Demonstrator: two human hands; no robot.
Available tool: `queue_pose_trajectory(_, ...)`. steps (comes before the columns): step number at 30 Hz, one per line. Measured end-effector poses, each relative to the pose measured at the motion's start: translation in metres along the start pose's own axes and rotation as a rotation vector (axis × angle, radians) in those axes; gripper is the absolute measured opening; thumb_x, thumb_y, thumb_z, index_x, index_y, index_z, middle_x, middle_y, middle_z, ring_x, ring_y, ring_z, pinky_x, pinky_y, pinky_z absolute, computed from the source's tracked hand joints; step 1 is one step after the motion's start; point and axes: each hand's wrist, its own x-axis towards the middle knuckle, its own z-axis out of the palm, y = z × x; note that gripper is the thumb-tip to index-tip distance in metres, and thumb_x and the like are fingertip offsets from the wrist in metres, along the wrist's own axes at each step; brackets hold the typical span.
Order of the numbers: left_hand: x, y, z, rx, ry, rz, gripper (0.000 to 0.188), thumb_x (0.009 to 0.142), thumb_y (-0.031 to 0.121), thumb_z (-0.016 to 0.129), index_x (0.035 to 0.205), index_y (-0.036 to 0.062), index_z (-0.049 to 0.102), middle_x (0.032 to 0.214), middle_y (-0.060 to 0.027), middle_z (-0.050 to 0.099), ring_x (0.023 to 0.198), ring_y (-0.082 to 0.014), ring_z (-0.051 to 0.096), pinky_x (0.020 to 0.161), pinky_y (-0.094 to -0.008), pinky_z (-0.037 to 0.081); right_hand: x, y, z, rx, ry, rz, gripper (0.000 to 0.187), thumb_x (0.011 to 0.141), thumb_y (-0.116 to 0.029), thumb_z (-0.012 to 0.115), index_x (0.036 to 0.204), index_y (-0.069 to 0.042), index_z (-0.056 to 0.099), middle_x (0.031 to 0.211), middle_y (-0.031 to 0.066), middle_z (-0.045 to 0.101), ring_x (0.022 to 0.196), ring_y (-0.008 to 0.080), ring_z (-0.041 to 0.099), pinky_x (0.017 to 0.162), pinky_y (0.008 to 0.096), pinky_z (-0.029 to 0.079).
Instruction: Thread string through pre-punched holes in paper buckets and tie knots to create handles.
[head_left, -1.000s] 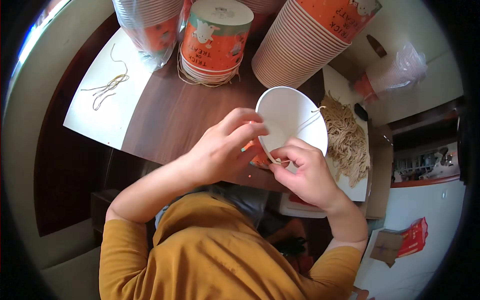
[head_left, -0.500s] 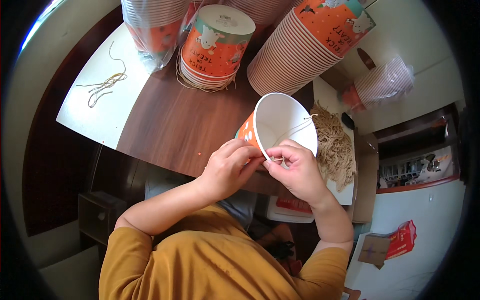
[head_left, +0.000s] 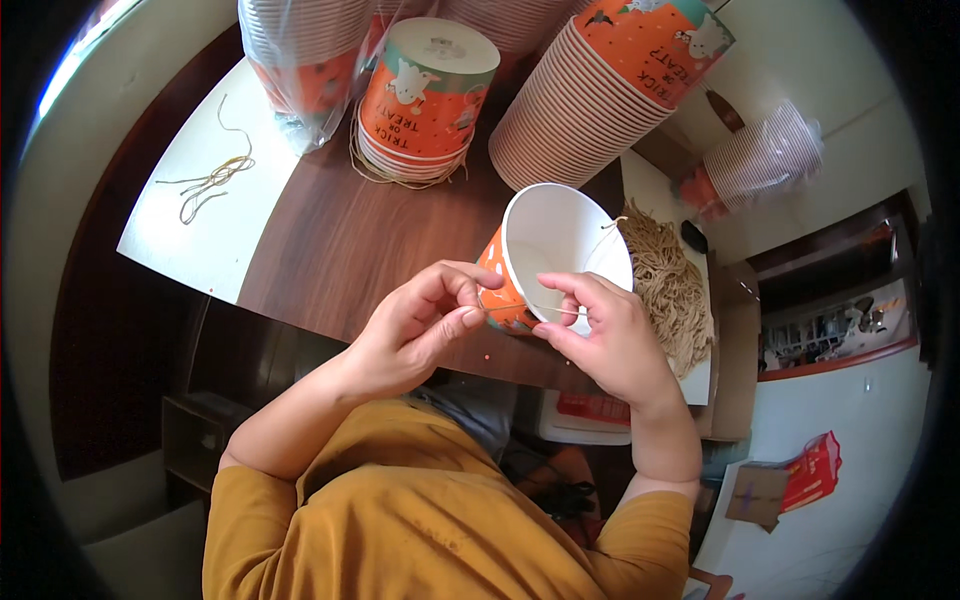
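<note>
A white-lined orange paper bucket (head_left: 515, 240) rests tilted on the table, its mouth facing me. Thin tan string (head_left: 508, 307) runs through the near side of its rim, and more string shows at the far right of the rim. Outside the bucket, my left hand (head_left: 425, 320) pinches the string between thumb and forefinger. My right hand (head_left: 605, 330) is at the mouth, thumb and forefinger tips apart, the string running in under its curled fingers. How firmly those fingers grip it is partly hidden.
Behind stand a short upside-down bucket stack (head_left: 425, 110), a tall leaning stack (head_left: 580, 110) and bagged buckets (head_left: 305, 90). A heap of tan strings (head_left: 665, 280) lies right of the bucket. Some loose strings (head_left: 215, 175) lie on the white table end (head_left: 160, 230).
My left hand has drawn back leftward from the rim, and string now stretches between it and the bucket. The right hand has shifted slightly right, its thumb and forefinger now apart.
</note>
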Motion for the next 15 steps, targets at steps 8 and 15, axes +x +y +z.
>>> queue_pose_trajectory(8,0.024,0.008,0.019,-0.093,0.025,-0.128,0.011,0.097,0.008,0.061,0.101,-0.001,0.057,0.083,-0.0019,0.065,0.076,-0.0054,0.061,0.069,-0.0207,0.051,-0.02,-0.019,0.0,0.137,0.17,-0.182,0.029,0.082,0.007,0.065,0.11,-0.001,0.066,0.085,0.0121,0.064,0.074,0.0246,0.064,0.065,0.031,0.052)
queue_pose_trajectory(15,0.055,0.021,0.014,-0.201,-0.036,-0.468,0.015,0.095,0.011,0.064,0.1,-0.0017,0.059,0.076,-0.0058,0.068,0.066,-0.0095,0.065,0.059,-0.0237,0.055,0.014,-0.008,-0.023,0.316,-0.073,-0.378,0.019,0.081,0.004,0.065,0.099,0.0,0.07,0.084,0.0097,0.069,0.072,0.0141,0.064,0.066,0.0267,0.051)
